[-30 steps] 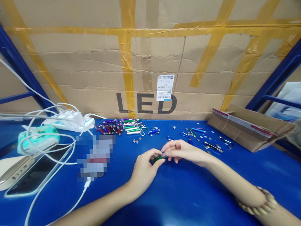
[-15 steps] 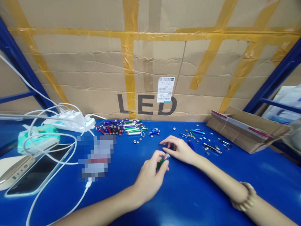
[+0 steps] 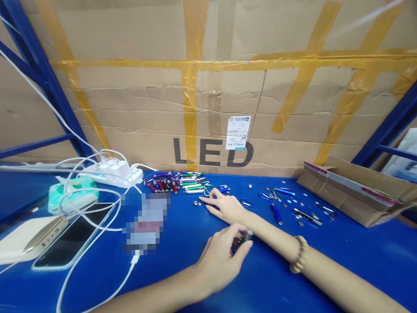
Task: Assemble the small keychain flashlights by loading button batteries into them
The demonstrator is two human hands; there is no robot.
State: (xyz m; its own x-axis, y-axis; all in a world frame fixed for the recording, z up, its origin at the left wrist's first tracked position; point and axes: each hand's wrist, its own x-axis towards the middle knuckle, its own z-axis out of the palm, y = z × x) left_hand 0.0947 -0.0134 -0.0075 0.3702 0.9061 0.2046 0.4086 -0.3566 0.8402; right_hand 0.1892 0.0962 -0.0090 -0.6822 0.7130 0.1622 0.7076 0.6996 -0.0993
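Observation:
My left hand is closed around a small green mini flashlight, with its silver end showing between thumb and fingers. My right hand reaches out beyond it, fingers stretched and apart, fingertips beside a few button cells on the blue table. Just past those fingertips lies a row of silver and green mini flashlights. Red and purple ones are heaped to its left. Nearer my right forearm lies a blue flashlight tube, with loose button cells and carabiner clips around it.
An open cardboard box stands at the right. On the left are a black-screened phone, a cream-coloured device, a tissue pack, a power strip and looping white cables. A large taped carton forms the back.
My right hand has moved left and forward to the button cells. My left hand keeps the green flashlight and sits slightly farther right in view. The whole view has shifted a little.

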